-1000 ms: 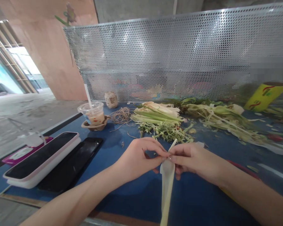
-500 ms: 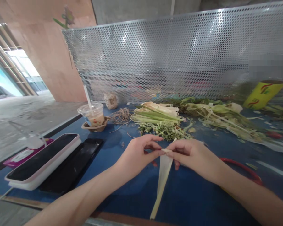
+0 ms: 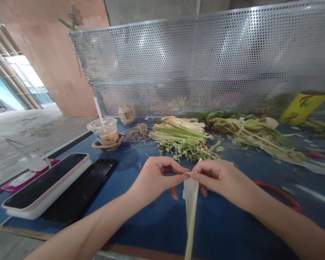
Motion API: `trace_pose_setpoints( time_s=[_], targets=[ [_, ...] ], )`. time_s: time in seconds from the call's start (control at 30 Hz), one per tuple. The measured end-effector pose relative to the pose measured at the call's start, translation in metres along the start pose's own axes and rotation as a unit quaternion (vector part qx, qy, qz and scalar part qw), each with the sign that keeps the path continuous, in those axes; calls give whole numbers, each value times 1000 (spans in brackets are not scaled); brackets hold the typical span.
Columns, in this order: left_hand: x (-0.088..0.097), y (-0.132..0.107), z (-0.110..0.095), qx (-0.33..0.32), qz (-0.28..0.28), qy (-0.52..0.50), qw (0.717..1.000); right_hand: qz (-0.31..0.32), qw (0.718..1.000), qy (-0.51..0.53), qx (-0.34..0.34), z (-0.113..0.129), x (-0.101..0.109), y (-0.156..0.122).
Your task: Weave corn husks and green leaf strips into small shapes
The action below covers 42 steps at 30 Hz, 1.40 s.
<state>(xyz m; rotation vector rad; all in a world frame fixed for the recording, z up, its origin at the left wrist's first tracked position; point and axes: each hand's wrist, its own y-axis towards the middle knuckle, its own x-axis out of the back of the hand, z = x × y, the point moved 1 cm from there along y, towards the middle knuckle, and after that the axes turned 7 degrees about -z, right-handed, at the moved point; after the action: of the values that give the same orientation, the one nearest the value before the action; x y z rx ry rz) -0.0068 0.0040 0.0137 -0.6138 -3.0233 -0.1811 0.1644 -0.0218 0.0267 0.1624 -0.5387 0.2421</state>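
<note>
A long pale strip of leaf [image 3: 191,209] hangs down toward me from between my two hands over the blue table [image 3: 141,224]. My left hand [image 3: 157,178] pinches its top edge with thumb and forefinger. My right hand [image 3: 219,177] pinches the same top edge from the other side, fingertips almost touching the left. Beyond the hands lies a bundle of pale green leaves [image 3: 181,131] and a heap of small green trimmings [image 3: 191,150].
A phone in a white case [image 3: 43,184] and a dark phone [image 3: 81,193] lie at the left. A plastic drink cup with a straw [image 3: 104,131], a coil of twine [image 3: 138,133], more leaf scraps [image 3: 254,135], a yellow cylinder [image 3: 303,106] and a perforated metal screen [image 3: 206,61] stand behind. A red band [image 3: 281,195] lies right.
Both hands stayed pinched on the strip's top. The hanging strip swung left, then back to hang nearly straight down.
</note>
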Motion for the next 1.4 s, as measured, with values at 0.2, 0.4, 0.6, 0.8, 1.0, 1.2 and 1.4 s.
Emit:
trace_pose_setpoints(
  time_s=[0.2,0.4,0.6,0.8,1.0,1.2,1.4],
  targets=[
    [1,1,-5,-6,-3,-25,1000,40,993,105,-21,-5,-2,0],
    [1,1,-3,-10,-4,-37,999,36,988,144,-30,-4,-5,1],
    [-1,0,-3,47,44,-57,996,28,991,123,-34,-3,-3,0],
    [-1,1,-1,27,14,-56,998,5,993,112,-35,-2,-3,0],
    [-2,2,-3,10,-22,-47,999,42,981,181,-54,-7,-3,3],
    [-3,0,-9,-36,-41,-21,998,26,990,131,-34,-3,-1,1],
    [-3,-1,-9,-25,-31,-3,999,9,992,123,-26,-3,-3,0]
  ],
)
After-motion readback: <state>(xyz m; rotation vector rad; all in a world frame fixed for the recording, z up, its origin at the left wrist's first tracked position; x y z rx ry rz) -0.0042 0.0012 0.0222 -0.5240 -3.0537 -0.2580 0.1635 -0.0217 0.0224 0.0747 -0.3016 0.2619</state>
